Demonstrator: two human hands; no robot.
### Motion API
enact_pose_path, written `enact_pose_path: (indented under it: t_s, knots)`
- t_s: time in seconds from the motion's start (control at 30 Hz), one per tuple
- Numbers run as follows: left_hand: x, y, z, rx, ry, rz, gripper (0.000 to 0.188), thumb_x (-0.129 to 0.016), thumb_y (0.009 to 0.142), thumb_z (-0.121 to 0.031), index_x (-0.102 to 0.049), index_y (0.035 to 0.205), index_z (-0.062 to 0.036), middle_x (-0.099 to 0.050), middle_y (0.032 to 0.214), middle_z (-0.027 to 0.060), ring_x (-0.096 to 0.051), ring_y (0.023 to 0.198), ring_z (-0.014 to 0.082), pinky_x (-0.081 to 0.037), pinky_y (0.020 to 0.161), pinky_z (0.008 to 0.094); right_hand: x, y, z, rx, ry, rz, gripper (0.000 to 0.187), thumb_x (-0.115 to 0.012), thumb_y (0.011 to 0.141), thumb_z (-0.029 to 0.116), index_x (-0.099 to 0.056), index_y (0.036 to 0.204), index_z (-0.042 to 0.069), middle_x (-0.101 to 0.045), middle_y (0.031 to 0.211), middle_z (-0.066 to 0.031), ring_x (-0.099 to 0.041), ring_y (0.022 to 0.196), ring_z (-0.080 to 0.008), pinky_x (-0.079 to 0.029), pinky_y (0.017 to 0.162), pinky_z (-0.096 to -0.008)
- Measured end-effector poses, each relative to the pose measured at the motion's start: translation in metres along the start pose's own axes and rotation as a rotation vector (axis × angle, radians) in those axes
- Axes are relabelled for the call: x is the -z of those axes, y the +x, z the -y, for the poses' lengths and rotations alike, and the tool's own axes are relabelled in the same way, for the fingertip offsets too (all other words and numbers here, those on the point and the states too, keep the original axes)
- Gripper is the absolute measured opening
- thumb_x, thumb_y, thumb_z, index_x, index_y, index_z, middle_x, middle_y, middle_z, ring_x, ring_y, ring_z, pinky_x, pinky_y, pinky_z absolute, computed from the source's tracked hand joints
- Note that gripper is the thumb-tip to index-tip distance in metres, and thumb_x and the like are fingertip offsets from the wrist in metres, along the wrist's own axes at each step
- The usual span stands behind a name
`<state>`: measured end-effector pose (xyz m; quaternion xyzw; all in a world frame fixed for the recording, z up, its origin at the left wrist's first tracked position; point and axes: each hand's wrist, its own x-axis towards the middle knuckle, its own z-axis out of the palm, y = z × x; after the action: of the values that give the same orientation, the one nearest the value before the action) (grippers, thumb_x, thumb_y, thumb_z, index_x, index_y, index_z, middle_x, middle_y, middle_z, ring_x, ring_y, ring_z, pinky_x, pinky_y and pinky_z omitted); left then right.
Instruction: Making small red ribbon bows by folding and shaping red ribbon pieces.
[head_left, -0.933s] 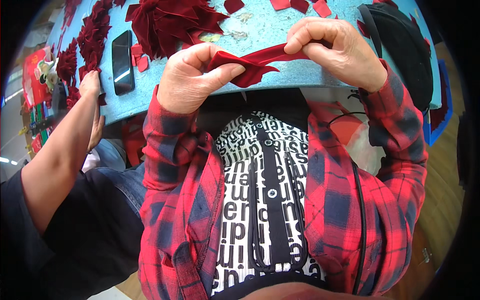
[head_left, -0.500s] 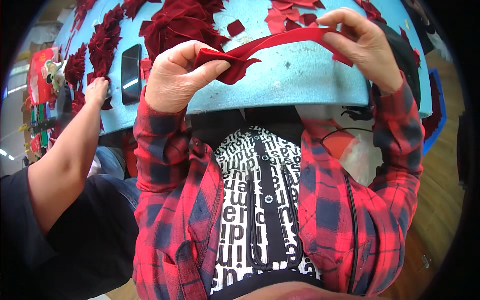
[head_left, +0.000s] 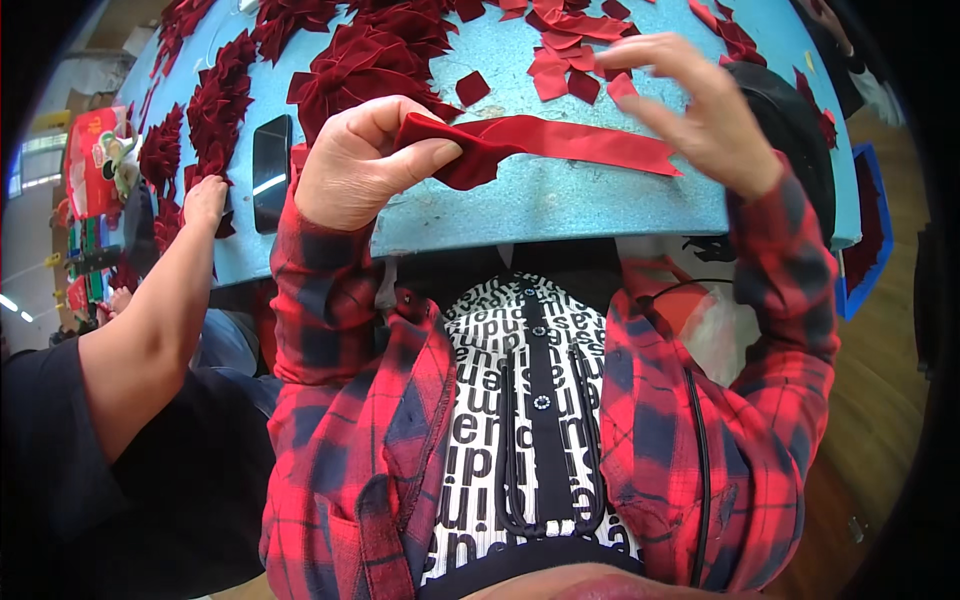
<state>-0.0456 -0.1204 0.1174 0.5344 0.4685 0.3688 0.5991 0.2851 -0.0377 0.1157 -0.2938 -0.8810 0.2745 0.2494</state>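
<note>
My left hand point(head_left: 362, 168) pinches a folded, bunched end of a red velvet ribbon point(head_left: 595, 145) between thumb and fingers. The rest of the ribbon stretches to the right over the table, its cut end loose near my right hand point(head_left: 705, 115). That hand is slightly blurred, its thumb and fingers spread apart above small red fabric pieces point(head_left: 550, 80). Whether a fingertip touches one of them, I cannot tell. A dark red fabric square point(head_left: 472, 88) lies on the table, left of those pieces.
The light blue table point(head_left: 480, 215) carries heaps of dark red velvet petals point(head_left: 360, 70) and a black phone point(head_left: 272, 165). At left, a co-worker's arm point(head_left: 150, 320) reaches to the table. A black item point(head_left: 785, 130) sits at the right edge, with a blue-edged bin point(head_left: 868, 235) beyond.
My right hand has let go of the ribbon's right end, which now hangs out straighter and lower. The left hand keeps its pinch. The view has shifted slightly, showing more of the table's far part.
</note>
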Motion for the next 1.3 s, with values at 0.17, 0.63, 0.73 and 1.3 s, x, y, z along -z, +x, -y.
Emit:
enact_pose_path:
  t_s: [0.17, 0.63, 0.73, 1.3]
  knots:
    - [0.000, -0.001, -0.007, 0.022, 0.018, 0.039, 0.009, -0.074, 0.088, 0.000, -0.069, 0.096, -0.0001, -0.069, 0.087, -0.0001, -0.060, 0.078, 0.0042, -0.049, 0.068, 0.0202, -0.061, 0.033, 0.015, 0.144, 0.270, 0.061, 0.045, -0.069, 0.082, -0.003, -0.064, 0.126, 0.004, -0.065, 0.123, -0.0114, -0.060, 0.117, -0.0257, -0.046, 0.103, -0.0372]
    - [0.002, -0.016, -0.007, -0.089, 0.010, 0.139, 0.010, -0.075, 0.087, 0.002, -0.068, 0.094, -0.0003, -0.066, 0.082, -0.0001, -0.059, 0.069, 0.0045, -0.047, 0.061, 0.0199, -0.060, 0.016, 0.046, -0.220, 0.842, 0.064, 0.018, -0.067, 0.094, 0.003, -0.069, 0.111, 0.000, -0.070, 0.095, -0.0016, -0.064, 0.086, -0.0052, -0.053, 0.076, -0.0206]
    - [0.002, -0.015, -0.008, -0.122, 0.013, 0.158, 0.010, -0.074, 0.087, 0.002, -0.067, 0.094, -0.0001, -0.067, 0.082, 0.0012, -0.059, 0.064, 0.0055, -0.047, 0.057, 0.0202, -0.051, 0.008, 0.053, -0.225, 0.819, 0.030, 0.017, -0.067, 0.094, 0.005, -0.069, 0.110, -0.001, -0.070, 0.094, -0.0019, -0.063, 0.084, -0.0050, -0.053, 0.075, -0.0202]
    - [0.016, -0.004, 0.002, -0.189, -0.081, 0.205, 0.009, -0.073, 0.089, -0.006, -0.067, 0.095, -0.0025, -0.067, 0.085, -0.0007, -0.059, 0.074, 0.0053, -0.049, 0.066, 0.0210, -0.035, -0.017, 0.058, -0.302, 0.730, -0.114, 0.020, -0.066, 0.097, 0.011, -0.069, 0.114, 0.001, -0.067, 0.092, 0.0000, -0.059, 0.080, -0.0046, -0.050, 0.073, -0.0218]
